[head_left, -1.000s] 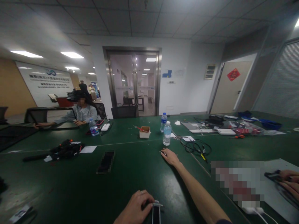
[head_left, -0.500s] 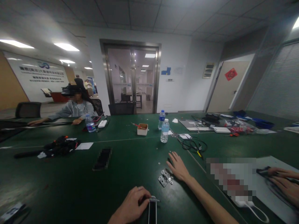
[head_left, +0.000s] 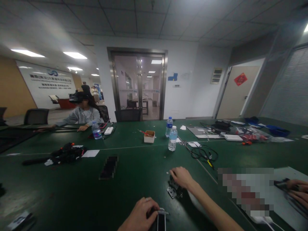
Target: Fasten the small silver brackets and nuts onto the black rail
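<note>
At the bottom centre my left hand (head_left: 143, 213) is closed, its thumb and fingers at the top of a slim bar (head_left: 161, 222) with a black face and pale edges. A small metal crosspiece (head_left: 163, 211) sits across that end. My right hand (head_left: 182, 176) hangs just past some metal hinge-like brackets (head_left: 171, 192), with its fingers curled down and together. Whatever lies between those fingertips is hidden. One small ring (head_left: 167, 173) rests on the table beside them, and another ring (head_left: 165, 157) lies farther off. Shadow and my right hand partly cover the brackets.
Two water bottles (head_left: 172, 140) stand ahead, near a small box (head_left: 149, 137). Black cables (head_left: 204, 152) lie to the right. Black gear (head_left: 66, 154) is at left. Another person's hands (head_left: 297, 189) work at the far right; a person (head_left: 84, 112) sits across the table.
My right hand has gone from spread fingers to curled ones, drawing in toward the brackets. A small ring near its fingertips is out of sight. My left hand keeps its hold. The view has shifted slightly.
</note>
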{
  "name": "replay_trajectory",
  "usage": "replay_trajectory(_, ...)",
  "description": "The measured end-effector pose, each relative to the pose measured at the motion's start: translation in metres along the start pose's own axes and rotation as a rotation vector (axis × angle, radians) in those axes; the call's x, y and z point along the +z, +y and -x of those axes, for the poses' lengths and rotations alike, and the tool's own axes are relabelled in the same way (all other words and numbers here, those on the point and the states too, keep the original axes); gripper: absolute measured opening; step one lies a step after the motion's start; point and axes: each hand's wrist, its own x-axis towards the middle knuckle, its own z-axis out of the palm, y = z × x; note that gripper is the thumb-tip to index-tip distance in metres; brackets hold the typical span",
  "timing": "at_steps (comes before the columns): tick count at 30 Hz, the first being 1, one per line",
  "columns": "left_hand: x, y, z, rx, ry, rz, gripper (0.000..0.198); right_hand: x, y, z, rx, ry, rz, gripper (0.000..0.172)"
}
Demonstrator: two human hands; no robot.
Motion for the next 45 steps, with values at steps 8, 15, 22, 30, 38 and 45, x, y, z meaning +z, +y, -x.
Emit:
replay_trajectory(8,0.0,0.003,0.0,0.025,0.025,-0.053,0.017,-0.012,-0.014,-0.086,-0.105,-0.025,0.008,0.053)
replay_trajectory(15,0.0,0.003,0.0,0.029,0.021,-0.05,0.017,-0.006,0.001,-0.04,-0.118,-0.074,0.0,0.052)
replay_trajectory(22,0.001,0.001,-0.002,0.033,0.027,-0.033,0.017,-0.023,0.003,0.042,-0.249,-0.125,-0.038,0.048)
replay_trajectory(30,-0.004,0.011,0.0,0.01,0.003,-0.039,0.018,-0.034,0.007,0.044,-0.181,-0.118,-0.028,0.03)
replay_trajectory(38,-0.003,0.012,0.002,0.004,0.025,-0.055,0.018,-0.04,0.004,0.041,-0.11,-0.052,-0.065,0.019)
replay_trajectory(45,0.0,0.01,-0.002,-0.001,0.033,-0.045,0.019,-0.044,-0.002,0.046,-0.087,-0.036,-0.123,0.023)
